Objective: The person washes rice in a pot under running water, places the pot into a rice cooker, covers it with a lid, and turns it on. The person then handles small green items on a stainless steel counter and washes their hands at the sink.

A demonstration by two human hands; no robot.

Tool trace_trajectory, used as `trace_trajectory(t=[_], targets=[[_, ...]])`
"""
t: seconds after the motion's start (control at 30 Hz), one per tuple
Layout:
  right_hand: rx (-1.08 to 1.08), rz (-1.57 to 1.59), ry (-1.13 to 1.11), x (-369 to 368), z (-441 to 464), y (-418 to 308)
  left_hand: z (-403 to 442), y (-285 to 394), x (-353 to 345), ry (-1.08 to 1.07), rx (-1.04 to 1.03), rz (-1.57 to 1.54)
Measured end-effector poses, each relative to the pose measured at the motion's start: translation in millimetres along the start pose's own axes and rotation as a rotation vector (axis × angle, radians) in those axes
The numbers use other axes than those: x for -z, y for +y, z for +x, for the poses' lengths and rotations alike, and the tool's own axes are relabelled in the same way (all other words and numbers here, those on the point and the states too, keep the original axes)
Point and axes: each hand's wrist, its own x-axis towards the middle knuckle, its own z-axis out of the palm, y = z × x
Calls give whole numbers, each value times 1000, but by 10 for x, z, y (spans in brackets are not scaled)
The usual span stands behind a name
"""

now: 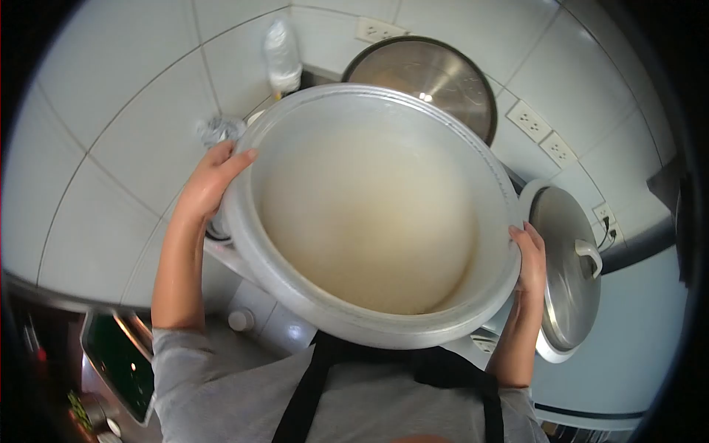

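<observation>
A large silver-coloured metal pot with a thick rolled rim fills the middle of the view, close in front of my apron. Pale, cloudy contents lie inside it, slightly browner toward the near right side; I cannot tell whether grains are under the liquid. At the left side, my left hand is closed on the rim with its thumb over the top. My right hand grips the opposite side, fingers partly hidden behind the wall. The pot looks tilted toward me.
Behind the pot a round metal lid leans near the tiled wall. To the right is a rice cooker with a handled lid, beside a pale blue surface. A plastic-wrapped item stands at the back left. Wall sockets are at right.
</observation>
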Motion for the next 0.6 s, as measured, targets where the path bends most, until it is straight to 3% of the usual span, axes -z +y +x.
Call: trace_trajectory(t=[0.17,0.47,0.57,0.6], targets=[[36,-173,-121,200,163,378,23,-149,105,-84,-2,238],[110,-422,-78,163,144,426,117,-240,141,-94,-50,545],[298,-653,19,147,157,504,84,-195,131,-103,-39,639],[287,-871,-22,141,159,451,80,-196,132,-104,-34,643]])
